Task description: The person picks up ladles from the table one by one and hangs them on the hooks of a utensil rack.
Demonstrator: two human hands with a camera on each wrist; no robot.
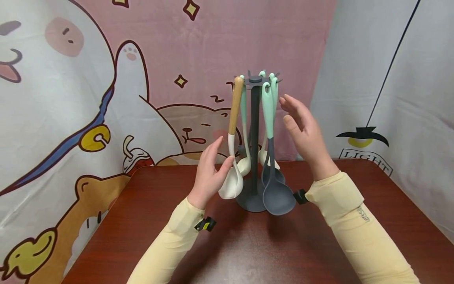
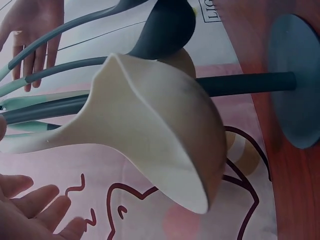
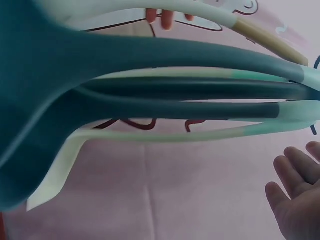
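Observation:
A dark grey utensil stand [image 1: 254, 138] carries several hanging kitchen utensils. On its left side hangs a white ladle [image 1: 232, 185] with a wooden handle; its bowl [image 2: 150, 120] fills the middle of the left wrist view. At the front right is a dark grey ladle [image 1: 278, 199] with a mint handle. My left hand [image 1: 210, 173] is beside the white ladle, fingers extended and thumb near its stem; whether it touches cannot be told. To the right of the mint handles, my right hand [image 1: 306, 136] is raised with fingers loosely spread, holding nothing.
Behind the front ladles, more mint-handled utensils hang, including a white ladle [image 1: 244, 165] and a pale flat-ended utensil [image 3: 55, 175]. The stand's round base [image 1: 248, 203] rests on a reddish-brown table [image 1: 142, 221]. A cartoon-printed cloth [image 1: 213, 47] hangs behind.

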